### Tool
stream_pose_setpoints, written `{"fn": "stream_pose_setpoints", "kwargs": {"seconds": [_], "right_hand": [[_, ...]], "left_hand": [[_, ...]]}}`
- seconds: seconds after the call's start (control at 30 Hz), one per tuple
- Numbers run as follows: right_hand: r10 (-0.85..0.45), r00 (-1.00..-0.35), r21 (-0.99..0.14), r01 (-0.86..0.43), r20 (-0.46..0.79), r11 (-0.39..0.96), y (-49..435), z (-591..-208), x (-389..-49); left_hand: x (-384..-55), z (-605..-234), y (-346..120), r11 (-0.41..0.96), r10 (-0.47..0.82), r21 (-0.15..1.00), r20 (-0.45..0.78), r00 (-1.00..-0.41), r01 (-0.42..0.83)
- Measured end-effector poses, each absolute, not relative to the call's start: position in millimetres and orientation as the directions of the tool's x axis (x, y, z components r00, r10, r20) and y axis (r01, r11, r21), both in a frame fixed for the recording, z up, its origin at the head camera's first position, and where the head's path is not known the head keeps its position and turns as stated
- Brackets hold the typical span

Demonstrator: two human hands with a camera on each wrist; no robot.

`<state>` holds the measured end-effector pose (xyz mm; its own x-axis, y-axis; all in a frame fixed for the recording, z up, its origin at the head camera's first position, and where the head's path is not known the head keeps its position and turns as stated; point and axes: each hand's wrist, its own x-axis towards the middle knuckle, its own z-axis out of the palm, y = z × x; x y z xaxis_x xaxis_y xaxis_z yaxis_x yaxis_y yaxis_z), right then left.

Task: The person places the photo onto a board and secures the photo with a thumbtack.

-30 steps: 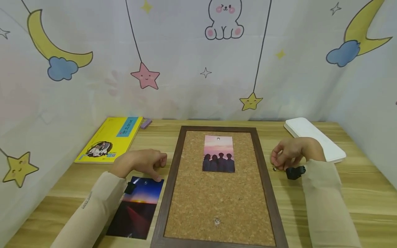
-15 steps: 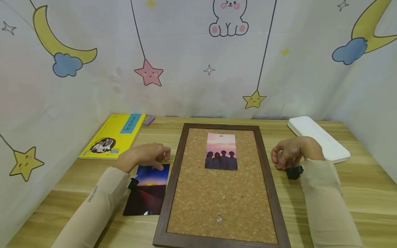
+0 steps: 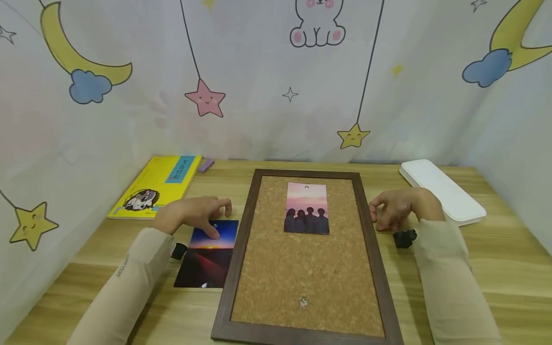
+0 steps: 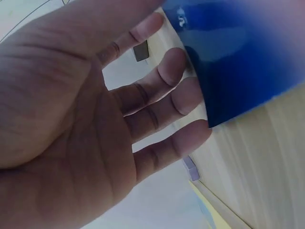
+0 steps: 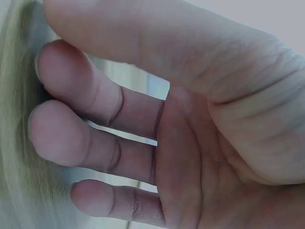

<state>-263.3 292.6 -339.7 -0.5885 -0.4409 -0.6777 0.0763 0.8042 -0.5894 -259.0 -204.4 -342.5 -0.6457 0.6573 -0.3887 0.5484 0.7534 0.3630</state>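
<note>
A cork board [image 3: 302, 268] in a dark brown frame lies flat mid-table. A pink sunset photo [image 3: 306, 207] is pinned near its top. My left hand [image 3: 194, 214] lies left of the frame, its fingers fairly straight, one fingertip pressing the top of a dark blue sunset photo [image 3: 208, 254] [image 4: 238, 62] on the table. My right hand [image 3: 396, 209] [image 5: 143, 119] is just right of the frame. Its fingers curl down to the wood and the thumb lies over them. Nothing shows between thumb and fingers, so whether they hold anything is hidden.
A yellow book [image 3: 155, 184] and a small purple eraser [image 3: 205, 165] lie at the back left. A white oblong case [image 3: 442, 191] lies at the back right. A small metal pin [image 3: 304, 302] rests low on the cork. Printed curtains close in the table.
My left hand has slid the dark photo away from me along the frame. My right hand has shifted slightly left; a small pin seen by its fingertips a second ago is out of sight.
</note>
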Motion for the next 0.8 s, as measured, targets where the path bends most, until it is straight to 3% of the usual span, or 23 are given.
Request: {"fn": "stream_pose_setpoints", "kwargs": {"seconds": [0.4, 0.8], "right_hand": [[-0.472, -0.663, -0.613, -0.024, -0.581, 0.789, 289.0, -339.2, -270.2], [-0.532, -0.656, -0.666, -0.059, -0.536, 0.744, 295.6, -341.2, -270.0]], "left_hand": [[-260.4, -338.3, -207.1, 0.754, 0.657, 0.373, -0.393, -0.644, 0.541], [-259.7, -338.6, -206.0, 0.703, 0.711, 0.42, -0.374, -0.596, 0.574]]}}
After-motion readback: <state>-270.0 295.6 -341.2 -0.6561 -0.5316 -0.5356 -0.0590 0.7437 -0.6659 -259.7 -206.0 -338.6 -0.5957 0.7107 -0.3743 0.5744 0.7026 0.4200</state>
